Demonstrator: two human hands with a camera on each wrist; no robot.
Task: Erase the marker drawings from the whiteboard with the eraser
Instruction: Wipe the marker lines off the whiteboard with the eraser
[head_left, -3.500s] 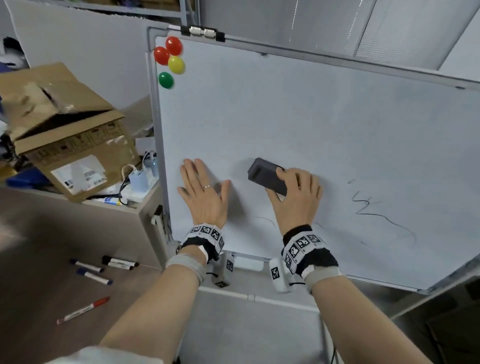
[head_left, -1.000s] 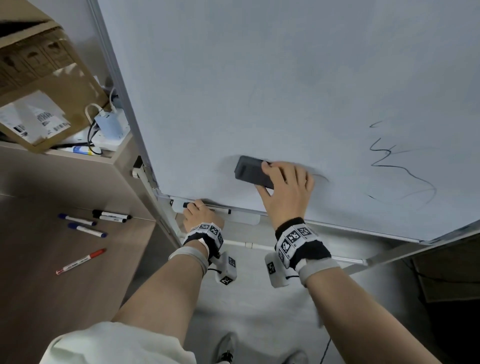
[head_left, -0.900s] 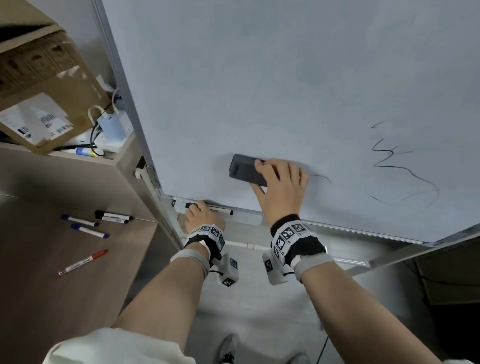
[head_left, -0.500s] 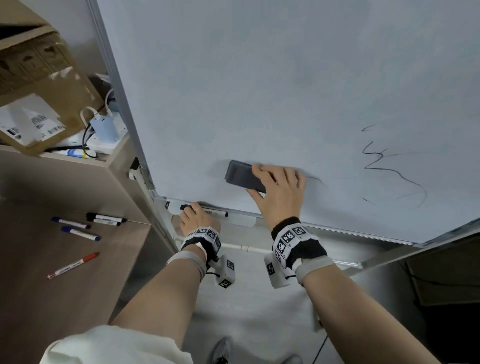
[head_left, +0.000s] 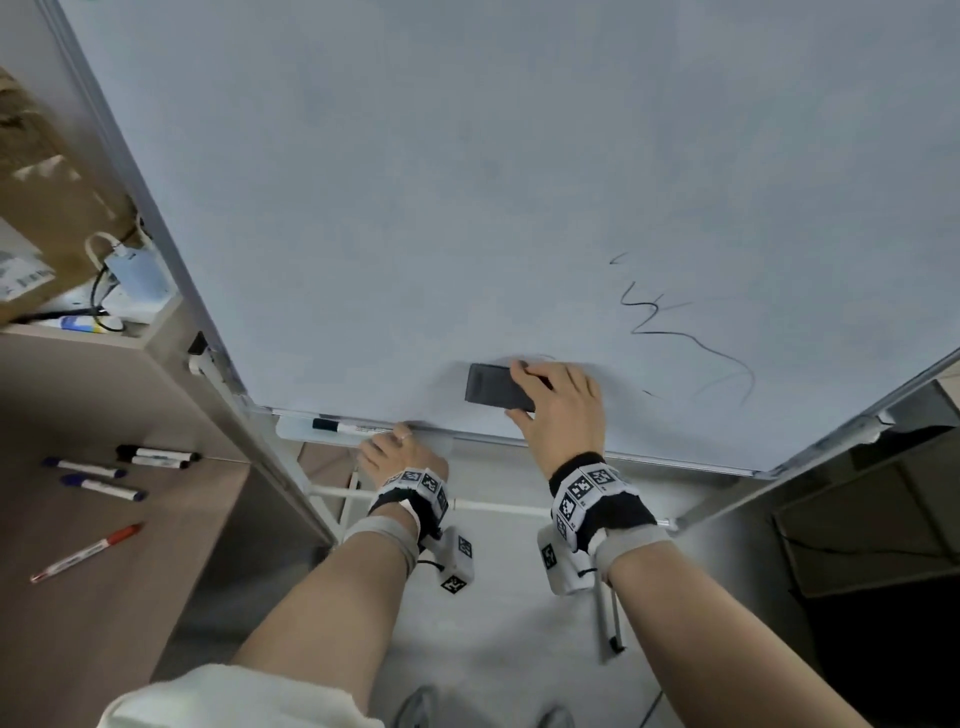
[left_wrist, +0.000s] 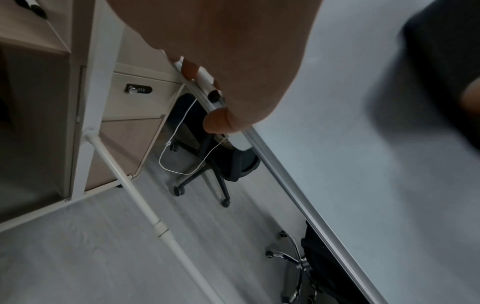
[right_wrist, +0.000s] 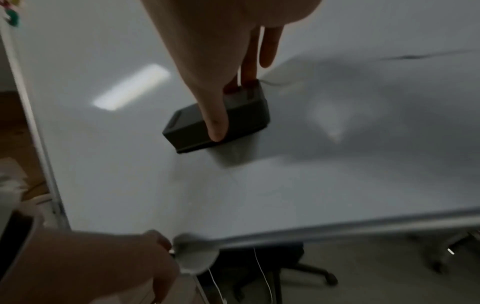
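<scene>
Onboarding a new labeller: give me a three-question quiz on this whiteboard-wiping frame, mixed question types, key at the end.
1. True or false: the right hand grips the dark rectangular block eraser.
2. What does the left hand rest on? A) floor B) the whiteboard's pale marker tray C) cardboard box
3. On which side of the eraser does the black marker squiggle lie?

Key: 1 true; 2 B; 3 its right.

Dark rectangular eraser (head_left: 496, 387) flat against the whiteboard (head_left: 467, 182) near its bottom edge, left of black squiggles (head_left: 685, 332).
</scene>
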